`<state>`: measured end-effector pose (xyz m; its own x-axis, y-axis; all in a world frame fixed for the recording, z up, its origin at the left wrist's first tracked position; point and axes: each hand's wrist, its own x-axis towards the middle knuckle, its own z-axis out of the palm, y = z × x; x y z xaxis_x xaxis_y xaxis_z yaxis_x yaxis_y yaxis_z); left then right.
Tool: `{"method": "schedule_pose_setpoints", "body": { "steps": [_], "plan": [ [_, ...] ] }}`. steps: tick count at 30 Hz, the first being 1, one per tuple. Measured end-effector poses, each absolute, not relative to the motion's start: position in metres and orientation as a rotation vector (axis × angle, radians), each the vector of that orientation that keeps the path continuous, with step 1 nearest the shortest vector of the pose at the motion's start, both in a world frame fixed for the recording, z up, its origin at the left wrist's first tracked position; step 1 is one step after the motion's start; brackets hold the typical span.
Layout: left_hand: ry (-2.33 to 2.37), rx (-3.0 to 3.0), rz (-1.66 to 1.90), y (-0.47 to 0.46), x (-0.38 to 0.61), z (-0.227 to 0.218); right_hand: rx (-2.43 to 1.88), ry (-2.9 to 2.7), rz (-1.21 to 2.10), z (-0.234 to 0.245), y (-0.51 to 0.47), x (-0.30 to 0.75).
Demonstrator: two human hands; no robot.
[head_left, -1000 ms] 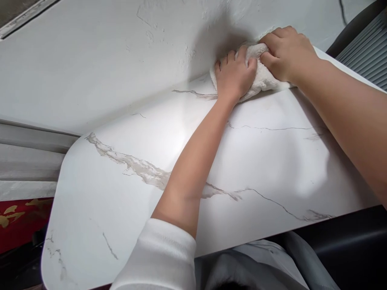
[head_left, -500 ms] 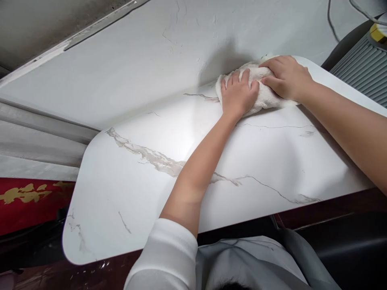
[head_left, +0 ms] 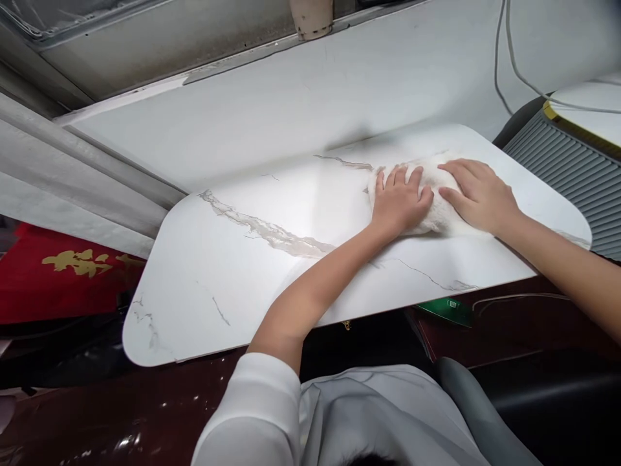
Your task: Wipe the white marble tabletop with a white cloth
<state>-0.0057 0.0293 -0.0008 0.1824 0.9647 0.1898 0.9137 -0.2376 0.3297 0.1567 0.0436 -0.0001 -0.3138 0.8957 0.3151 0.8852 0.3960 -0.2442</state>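
A fluffy white cloth (head_left: 436, 213) lies on the right part of a white marble-patterned tabletop (head_left: 272, 272). My left hand (head_left: 400, 200) presses flat on the cloth's left side, fingers stretched out. My right hand (head_left: 480, 194) lies flat on its right side, fingers also extended. Both palms cover most of the cloth. My left sleeve is white and pushed up to the elbow.
A white wall (head_left: 301, 103) rises behind the table with a sill and a beige pot base (head_left: 311, 16) on top. A grey ribbed appliance (head_left: 567, 175) stands at the right with cables above. Red fabric with gold print (head_left: 63, 275) lies at left. Dark brown furniture (head_left: 509, 330) sits below the table.
Both hands have slid the cloth away from the wall toward me, and the fingers have flattened out on it. The view has pulled back, showing more of the wall and sill.
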Motion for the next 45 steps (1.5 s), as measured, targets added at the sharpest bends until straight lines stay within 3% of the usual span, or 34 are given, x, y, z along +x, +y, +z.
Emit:
{"method": "schedule_pose_setpoints", "body": {
  "steps": [19,29,45],
  "plan": [
    [1.801,2.406,0.53,-0.095,-0.04,0.003,-1.364,-2.408,-0.112,-0.001,-0.069,0.133],
    [1.839,2.33,0.515,-0.07,-0.051,0.003,-1.351,-2.418,-0.057,0.0,-0.039,0.118],
    [1.972,2.173,0.64,0.048,-0.111,-0.002,-1.446,-2.417,0.018,-0.002,0.081,0.045]
  ]
}}
